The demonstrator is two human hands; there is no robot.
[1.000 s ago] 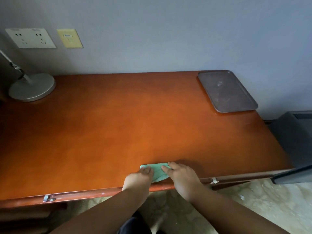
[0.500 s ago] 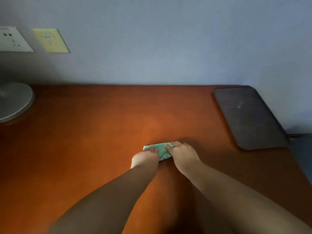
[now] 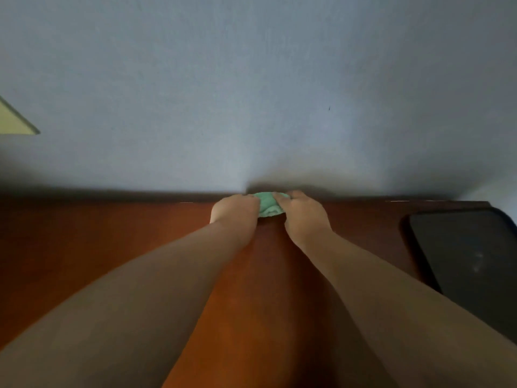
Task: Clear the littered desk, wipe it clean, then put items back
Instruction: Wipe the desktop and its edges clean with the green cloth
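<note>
A small green cloth (image 3: 269, 206) lies bunched on the reddish-brown wooden desk (image 3: 98, 247), right at the desk's back edge against the wall. My left hand (image 3: 236, 210) holds the cloth's left side, its fingers curled over it. Gripping the cloth's right side is my right hand (image 3: 303, 212), fingers bent onto the fabric. Both forearms stretch far forward across the desk. Most of the cloth is hidden under the two hands.
A dark rectangular tray (image 3: 472, 259) lies on the desk at the right. The blue-grey wall (image 3: 251, 93) rises directly behind the cloth. A corner of a yellow wall plate (image 3: 14, 121) shows at the left edge.
Both hands have pushed the green cloth from the desk's front edge across the middle to its back edge at the wall. The view has moved forward; the lamp base has left the frame.
</note>
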